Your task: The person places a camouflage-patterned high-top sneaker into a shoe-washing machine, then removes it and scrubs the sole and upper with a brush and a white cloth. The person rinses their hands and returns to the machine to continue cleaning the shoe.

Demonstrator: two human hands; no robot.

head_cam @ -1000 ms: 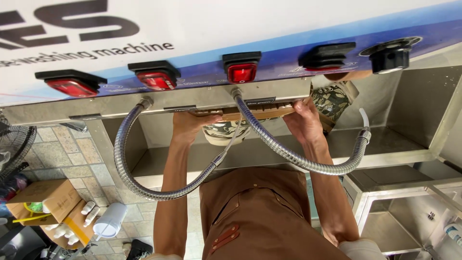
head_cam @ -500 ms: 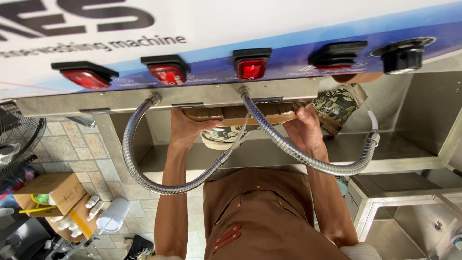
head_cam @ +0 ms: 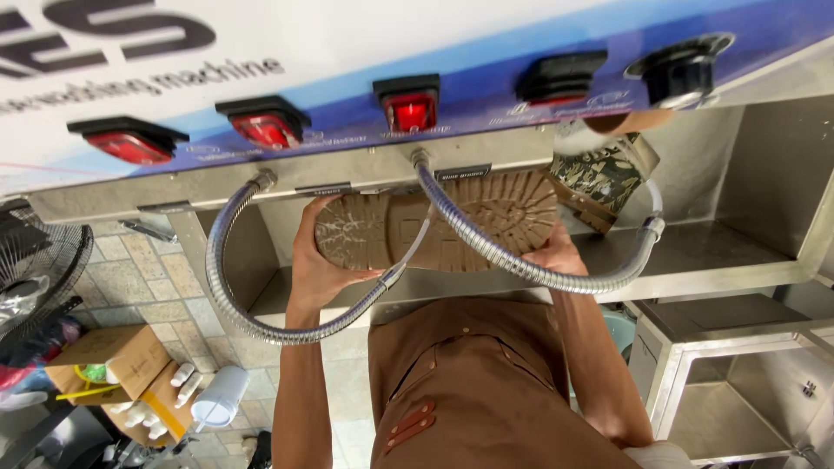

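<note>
You turned the boot (head_cam: 443, 230) since the earlier frame, so its muddy sole faced you under the machine panel (head_cam: 347, 130). Your left hand (head_cam: 317, 265) gripped the heel end, your right hand (head_cam: 556, 256) the toe end. Holding it steady between the hoses (head_cam: 521, 265) was wise.

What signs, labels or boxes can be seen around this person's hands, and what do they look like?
Machine panel: across the top, white with large dark lettering above a blue band.
Small dark label plates: on the steel strip under the switches, by the hose fittings.
Cardboard box: on the tiled floor at lower left, brown, flaps open.
Boot: held sole-up by left hand and right hand; no label visible.
</note>
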